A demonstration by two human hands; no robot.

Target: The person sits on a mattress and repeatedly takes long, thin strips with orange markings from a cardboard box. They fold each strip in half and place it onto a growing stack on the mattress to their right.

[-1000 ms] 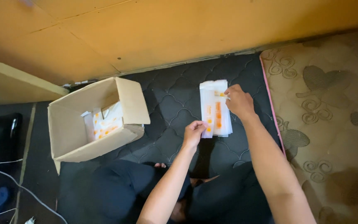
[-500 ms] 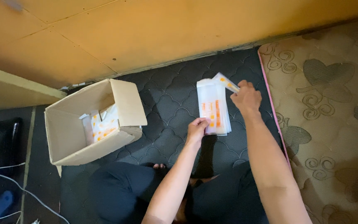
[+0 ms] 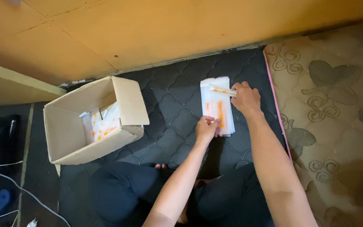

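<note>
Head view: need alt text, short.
Seen from above, a seated person's left hand presses the near end of a stack of white packets with orange print lying on a dark quilted mat, while the right hand lifts one folded packet at the far end. To the left stands an open cardboard box holding similar packets.

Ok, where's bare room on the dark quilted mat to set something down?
The dark mat lies bare between the cardboard box and the stack of white packets, and between the stack and the wall. It is crowded at the stack, where the left hand and right hand rest.
</note>
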